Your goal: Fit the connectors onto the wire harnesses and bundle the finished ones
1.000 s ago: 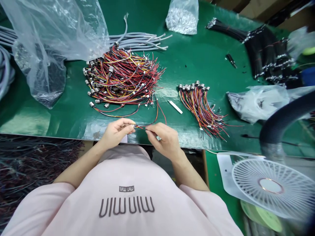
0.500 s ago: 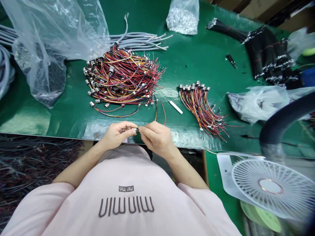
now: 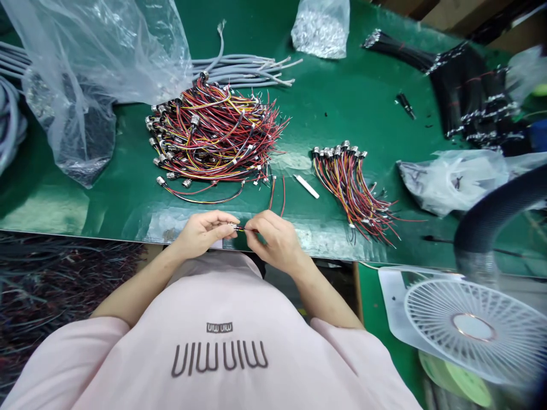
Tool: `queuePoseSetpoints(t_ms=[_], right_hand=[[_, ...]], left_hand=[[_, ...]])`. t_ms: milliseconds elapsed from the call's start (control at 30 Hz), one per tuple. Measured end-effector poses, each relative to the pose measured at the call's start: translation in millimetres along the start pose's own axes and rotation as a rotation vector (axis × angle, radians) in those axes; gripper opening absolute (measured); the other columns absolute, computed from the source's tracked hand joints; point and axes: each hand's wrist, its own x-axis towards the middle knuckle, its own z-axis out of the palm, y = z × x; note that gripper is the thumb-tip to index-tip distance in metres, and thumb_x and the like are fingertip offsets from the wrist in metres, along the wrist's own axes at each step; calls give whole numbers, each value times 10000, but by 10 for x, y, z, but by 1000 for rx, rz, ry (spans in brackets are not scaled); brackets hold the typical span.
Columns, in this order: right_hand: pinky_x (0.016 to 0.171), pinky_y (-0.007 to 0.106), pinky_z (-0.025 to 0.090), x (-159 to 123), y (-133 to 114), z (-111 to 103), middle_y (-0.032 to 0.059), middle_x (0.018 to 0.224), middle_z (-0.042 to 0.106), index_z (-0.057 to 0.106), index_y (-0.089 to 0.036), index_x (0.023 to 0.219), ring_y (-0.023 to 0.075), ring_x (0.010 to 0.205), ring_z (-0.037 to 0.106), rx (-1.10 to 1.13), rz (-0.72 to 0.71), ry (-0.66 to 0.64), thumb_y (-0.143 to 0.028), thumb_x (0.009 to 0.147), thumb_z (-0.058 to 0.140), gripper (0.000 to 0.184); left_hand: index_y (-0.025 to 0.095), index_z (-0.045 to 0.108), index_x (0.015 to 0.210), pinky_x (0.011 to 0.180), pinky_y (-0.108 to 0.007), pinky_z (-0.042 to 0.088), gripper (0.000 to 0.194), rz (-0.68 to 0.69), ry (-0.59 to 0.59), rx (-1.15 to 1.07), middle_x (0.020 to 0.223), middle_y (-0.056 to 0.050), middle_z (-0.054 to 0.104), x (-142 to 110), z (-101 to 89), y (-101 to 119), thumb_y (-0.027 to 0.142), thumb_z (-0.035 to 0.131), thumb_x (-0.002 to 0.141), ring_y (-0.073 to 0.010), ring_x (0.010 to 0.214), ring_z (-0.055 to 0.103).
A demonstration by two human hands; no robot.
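Observation:
My left hand [image 3: 207,230] pinches the metal connector [image 3: 233,226] of a wire harness between thumb and forefinger, at the table's near edge. Just to its right, my right hand [image 3: 276,239] is closed on the harness's wires, close behind the connector. A short stretch of dark and yellow wire shows between the two hands. Red and yellow wire ends [image 3: 282,196] rise behind my right hand. Beyond my hands lies a large pile of wire harnesses [image 3: 217,136] with metal connectors. A smaller bundle of harnesses [image 3: 348,182] lies to the right.
A white pen-like stick [image 3: 306,186] lies between pile and bundle. Grey cables [image 3: 243,68] and plastic bags [image 3: 81,131] stand behind and left. Black cable bundles [image 3: 461,97] lie far right. A black flexible duct [image 3: 478,222] and white fan [image 3: 474,327] occupy the near right.
My right hand has shifted slightly right along the wires, baring a short stretch of them beside the connector. My left hand keeps its pinch in place.

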Motion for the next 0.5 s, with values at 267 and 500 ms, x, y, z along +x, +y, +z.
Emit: queuePoseSetpoints(t_ms=[267,500], right_hand=[[632,245,446,42,17,49,21,733,598,539,-202,799,135,679,553,58,-6,-9,-113,892,481,141],[594,206,435,8,28,-107,1,754,561,537,-195,827,103,645,537,172,102,-105,-94,849,503,109]], left_hand=[[134,720,950,705,-247,586,293,43,-35,44,873,-74,762,9,12,-25,390,687,811,-156,747,715],[131,711,964,673,-255,589,333,9,11,33,759,-64,755,7,9,2,421,693,802,-167,702,721]])
